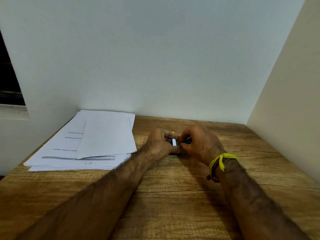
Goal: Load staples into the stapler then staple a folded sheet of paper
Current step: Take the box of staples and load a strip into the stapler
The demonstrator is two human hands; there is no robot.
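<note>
Stapler, small, blue and silver (180, 142), is pinched between left hand (160, 142) and right hand (199, 144) above wooden table (173, 196); staples could jam if misaligned.

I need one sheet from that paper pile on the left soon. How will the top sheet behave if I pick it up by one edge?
The top sheet looks thin, so it would probably droop. It lies loose and askew on the stack, so it may slide off when pushed.
</note>
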